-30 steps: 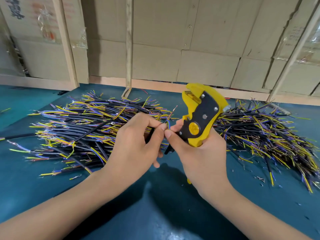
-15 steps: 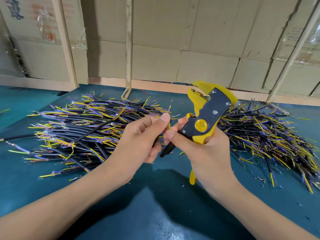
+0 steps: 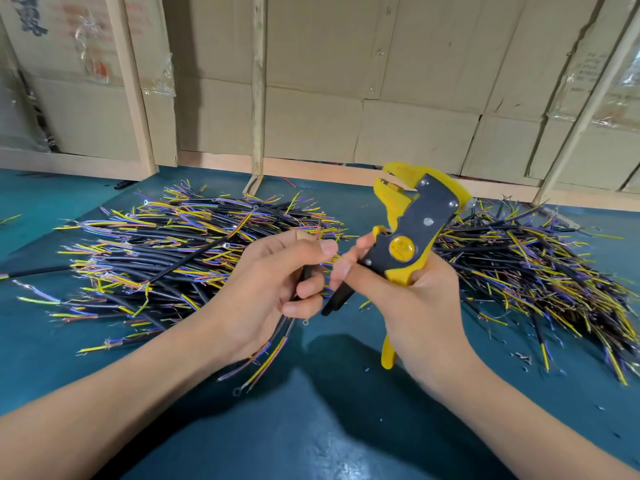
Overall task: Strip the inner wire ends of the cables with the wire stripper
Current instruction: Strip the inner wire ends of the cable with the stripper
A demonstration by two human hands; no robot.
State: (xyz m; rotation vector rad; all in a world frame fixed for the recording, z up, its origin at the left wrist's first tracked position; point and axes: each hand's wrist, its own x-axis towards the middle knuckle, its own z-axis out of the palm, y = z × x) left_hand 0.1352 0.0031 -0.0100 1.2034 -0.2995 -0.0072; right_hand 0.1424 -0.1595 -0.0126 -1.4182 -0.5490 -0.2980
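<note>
Head view: left hand (image 3: 266, 292) above teal counter (image 3: 311, 427), fingers curled around black cable (image 3: 287, 327); coloured inner wires hang out below palm. Right hand (image 3: 412, 306) grips yellow-black wire stripper (image 3: 412, 233), head pointing up, fingers wrapped on handles. Cable pile (image 3: 180, 251) behind left hand, second pile (image 3: 540, 268) at right. Cardboard wall (image 3: 346, 81) behind.

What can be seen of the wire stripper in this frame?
The wire stripper is yellow plastic with a dark grey side plate, silver rivets and a round yellow knob. Its toothed head points up and left, empty of wire. The right hand grips its handles; one yellow handle end pokes out below. It is held above the teal table.
</note>
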